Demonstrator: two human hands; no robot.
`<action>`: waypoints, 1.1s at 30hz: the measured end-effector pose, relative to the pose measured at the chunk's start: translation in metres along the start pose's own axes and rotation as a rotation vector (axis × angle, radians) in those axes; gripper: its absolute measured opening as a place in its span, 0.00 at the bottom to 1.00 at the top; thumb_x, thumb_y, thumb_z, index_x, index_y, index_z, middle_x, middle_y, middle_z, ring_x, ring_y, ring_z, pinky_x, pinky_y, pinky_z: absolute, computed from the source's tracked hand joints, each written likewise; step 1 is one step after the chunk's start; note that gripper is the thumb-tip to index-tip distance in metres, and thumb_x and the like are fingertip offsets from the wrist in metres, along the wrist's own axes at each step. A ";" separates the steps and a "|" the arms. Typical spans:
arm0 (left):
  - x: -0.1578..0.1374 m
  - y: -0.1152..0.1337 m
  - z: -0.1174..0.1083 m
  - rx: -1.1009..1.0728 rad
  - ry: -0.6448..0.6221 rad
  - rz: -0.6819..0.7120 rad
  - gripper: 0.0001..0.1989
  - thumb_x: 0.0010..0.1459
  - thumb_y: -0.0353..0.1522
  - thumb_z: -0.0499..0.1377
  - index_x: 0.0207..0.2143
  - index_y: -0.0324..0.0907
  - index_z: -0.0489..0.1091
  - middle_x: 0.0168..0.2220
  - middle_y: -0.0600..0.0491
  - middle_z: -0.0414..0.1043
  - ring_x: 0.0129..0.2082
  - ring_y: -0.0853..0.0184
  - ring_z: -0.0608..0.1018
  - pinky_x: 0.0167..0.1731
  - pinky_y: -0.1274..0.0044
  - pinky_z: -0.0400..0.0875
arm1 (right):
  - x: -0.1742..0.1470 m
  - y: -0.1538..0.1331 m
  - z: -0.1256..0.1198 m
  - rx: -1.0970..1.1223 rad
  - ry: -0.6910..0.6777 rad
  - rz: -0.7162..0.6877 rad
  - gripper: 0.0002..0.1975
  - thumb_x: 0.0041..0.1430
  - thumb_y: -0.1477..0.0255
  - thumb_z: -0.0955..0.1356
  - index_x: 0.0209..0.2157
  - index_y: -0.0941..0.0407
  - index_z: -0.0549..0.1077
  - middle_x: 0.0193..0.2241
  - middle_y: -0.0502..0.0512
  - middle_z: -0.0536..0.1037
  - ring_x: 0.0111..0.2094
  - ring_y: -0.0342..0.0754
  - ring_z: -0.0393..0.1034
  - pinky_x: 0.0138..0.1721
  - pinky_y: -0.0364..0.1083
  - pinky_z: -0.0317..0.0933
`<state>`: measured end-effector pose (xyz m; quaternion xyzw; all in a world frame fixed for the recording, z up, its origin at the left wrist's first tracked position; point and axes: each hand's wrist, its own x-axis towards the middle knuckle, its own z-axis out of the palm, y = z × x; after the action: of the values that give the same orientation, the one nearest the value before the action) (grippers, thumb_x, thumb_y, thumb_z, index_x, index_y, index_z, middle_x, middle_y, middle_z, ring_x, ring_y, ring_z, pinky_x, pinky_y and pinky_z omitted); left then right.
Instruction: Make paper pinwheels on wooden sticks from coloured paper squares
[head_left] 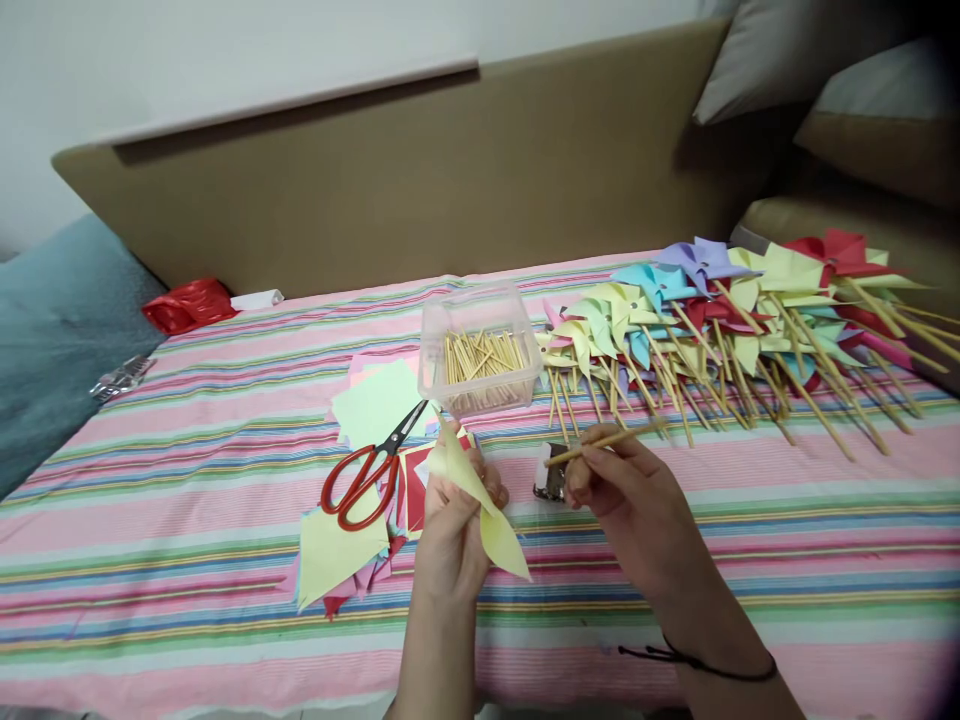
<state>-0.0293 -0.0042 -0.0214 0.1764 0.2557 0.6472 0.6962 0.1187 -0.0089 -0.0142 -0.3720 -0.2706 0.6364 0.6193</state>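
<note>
My left hand (459,520) is closed on a pale yellow paper pinwheel (469,480), whose blades curl out on both sides of the fingers. To the right, my right hand (626,490) pinches a thin wooden stick (607,441), held nearly level with its left end towards the paper. Below that end lies a small dark, shiny packet with a white part (551,475); what it holds is too small to tell. Left of my left hand rest red-handled scissors (367,478), on and beside cut paper sheets (341,550).
Behind my hands stands a clear plastic box (480,398) of short wooden sticks. Many finished paper pinwheels (705,262) are piled at the right on the striped cloth (187,470). A red plastic bag (191,305) lies far left, near a blue cushion (75,330).
</note>
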 end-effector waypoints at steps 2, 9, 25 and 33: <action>0.000 -0.004 0.002 -0.001 -0.009 -0.011 0.34 0.41 0.27 0.70 0.52 0.49 0.66 0.27 0.58 0.66 0.23 0.76 0.69 0.24 0.84 0.66 | -0.001 -0.003 -0.002 0.022 0.007 -0.014 0.05 0.51 0.70 0.71 0.28 0.53 0.70 0.19 0.47 0.75 0.21 0.43 0.67 0.25 0.43 0.63; 0.003 -0.024 0.006 -0.032 -0.055 -0.046 0.37 0.40 0.24 0.69 0.53 0.49 0.63 0.25 0.60 0.67 0.25 0.75 0.73 0.28 0.83 0.67 | -0.005 -0.009 -0.005 -0.022 -0.021 -0.063 0.06 0.51 0.70 0.73 0.24 0.54 0.74 0.21 0.48 0.77 0.22 0.42 0.69 0.27 0.43 0.67; 0.006 -0.022 0.008 0.006 -0.004 0.074 0.31 0.36 0.27 0.73 0.45 0.48 0.68 0.22 0.63 0.67 0.32 0.72 0.77 0.51 0.73 0.65 | -0.008 -0.006 -0.009 -0.495 -0.102 -0.249 0.02 0.49 0.69 0.74 0.29 0.48 0.81 0.25 0.52 0.78 0.29 0.48 0.70 0.28 0.45 0.65; 0.009 -0.013 0.006 0.008 0.010 0.158 0.33 0.36 0.26 0.73 0.46 0.49 0.67 0.21 0.64 0.68 0.27 0.74 0.76 0.50 0.72 0.68 | -0.010 -0.009 -0.003 -0.685 -0.176 -0.270 0.06 0.51 0.72 0.72 0.33 0.51 0.79 0.27 0.52 0.79 0.28 0.47 0.71 0.28 0.46 0.65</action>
<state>-0.0151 0.0036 -0.0246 0.1955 0.2473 0.6999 0.6409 0.1260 -0.0182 -0.0068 -0.4625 -0.5666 0.4511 0.5115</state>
